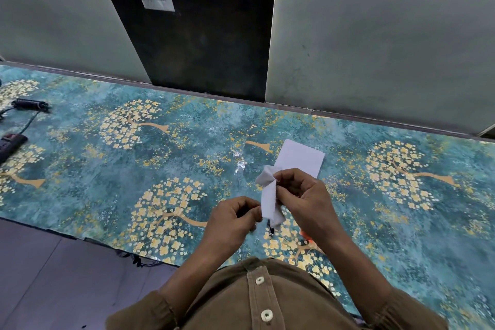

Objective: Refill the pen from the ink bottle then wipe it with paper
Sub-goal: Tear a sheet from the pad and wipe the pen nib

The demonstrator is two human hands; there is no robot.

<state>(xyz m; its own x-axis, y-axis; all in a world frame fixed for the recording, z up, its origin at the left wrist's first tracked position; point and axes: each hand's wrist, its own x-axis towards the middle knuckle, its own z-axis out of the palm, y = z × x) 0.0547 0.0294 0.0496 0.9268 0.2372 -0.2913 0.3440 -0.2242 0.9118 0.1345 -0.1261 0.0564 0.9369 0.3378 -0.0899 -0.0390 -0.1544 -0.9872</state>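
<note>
Item 1, tissue paper [269,201]: a white crumpled strip, being held above the desk [107,163] between both hands, its upper end flaring out just above the right thumb and its lower end hanging down toward the desk's near edge.

Item 2, pen [271,228]: only a short dark end with a metallic tip is showing, poking out below the hanging tissue paper; the rest is lying hidden inside the paper wrap, so its full length cannot be told.

Item 3, right hand [305,195]: its grip is closing on the upper part of the tissue paper, thumb and forefinger pinching the paper together.

Item 4, left hand [235,218]: fingers are curling inward, its grip pressing against the lower left edge of the tissue paper; whether it is also clasping the pen beneath cannot be told.

Item 5, white paper sheet [301,157]: lying flat on the desk just beyond the hands, partly covered by them.

Item 6, desk covering: teal, patterned with golden blossom trees.

Item 7, small orange object [305,234]: peeking out beneath the right wrist, kind not discernible.

Item 8, black power strip [10,143] and black cable plug [30,104]: resting at the desk's far left, well apart from the hands.

Item 9, brown buttoned shirt [267,300]: filling the lower frame.
</note>
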